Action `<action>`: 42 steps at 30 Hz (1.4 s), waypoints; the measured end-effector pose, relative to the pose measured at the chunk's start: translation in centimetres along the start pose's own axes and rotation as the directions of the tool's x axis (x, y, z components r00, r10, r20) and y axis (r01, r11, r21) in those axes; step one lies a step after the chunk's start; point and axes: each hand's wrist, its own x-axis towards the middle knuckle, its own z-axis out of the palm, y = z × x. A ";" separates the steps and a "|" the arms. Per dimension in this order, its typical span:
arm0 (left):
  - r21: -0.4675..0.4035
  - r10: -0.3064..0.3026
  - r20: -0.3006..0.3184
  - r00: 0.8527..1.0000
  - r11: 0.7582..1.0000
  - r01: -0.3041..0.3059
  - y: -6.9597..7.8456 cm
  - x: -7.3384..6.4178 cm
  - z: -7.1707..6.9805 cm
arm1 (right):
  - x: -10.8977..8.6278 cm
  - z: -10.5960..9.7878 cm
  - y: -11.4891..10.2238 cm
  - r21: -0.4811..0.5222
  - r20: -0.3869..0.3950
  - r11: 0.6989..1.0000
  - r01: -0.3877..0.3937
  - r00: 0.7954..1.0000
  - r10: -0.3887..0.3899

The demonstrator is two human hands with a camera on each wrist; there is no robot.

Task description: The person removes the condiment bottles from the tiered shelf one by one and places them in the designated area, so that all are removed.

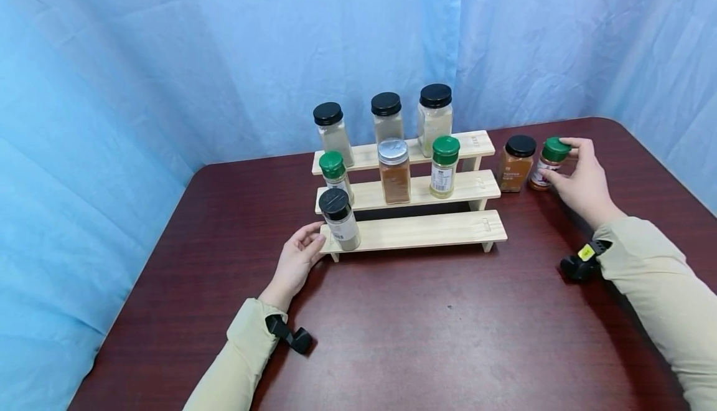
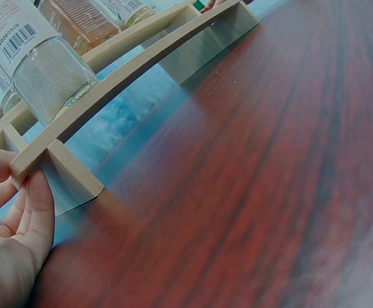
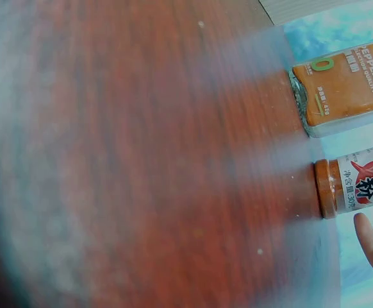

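A three-tier wooden spice rack (image 1: 414, 231) stands on the table. My left hand (image 1: 297, 258) pinches the left end of its lowest shelf (image 2: 109, 93), thumb and fingers around the corner. Right above that hand, a black-capped spice jar (image 1: 343, 224) sits on the same shelf. To the right of the rack, my right hand (image 1: 585, 180) grips a green-capped chili powder jar (image 1: 546, 165), fingers at the cap and thumb against the side. Its label (image 3: 369, 179) shows a red chili. Close beside it stands a black-capped pepper jar (image 1: 515, 167) with orange-brown powder.
On the middle shelf are two green-capped jars (image 1: 444, 168) and a silver-capped jar (image 1: 394, 174) between them. Three black-capped jars (image 1: 386, 118) line the top shelf. Blue curtains (image 1: 313, 37) hang behind the dark red table (image 1: 392, 324).
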 end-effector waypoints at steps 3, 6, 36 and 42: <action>-0.001 0.002 0.001 1.000 1.000 -0.002 -0.1 0.0 0.0 | 0.1 -0.2 0.0 -0.005 0.002 1.000 0.020 1.000 -0.020; 0.007 0.008 -0.001 1.000 1.000 -0.008 -0.2 0.0 0.0 | 0.2 -0.4 0.0 0.002 0.002 0.999 0.049 0.999 -0.049; 0.001 -0.013 0.013 1.000 1.000 0.013 -0.4 0.1 -0.1 | -3.3 -2.3 -9.7 0.307 -0.191 0.907 0.287 0.953 -0.237; 0.004 0.010 0.019 1.000 1.000 -0.010 -0.2 0.1 -0.2 | -4.6 0.3 -13.4 0.463 -0.277 0.726 0.509 0.861 -0.427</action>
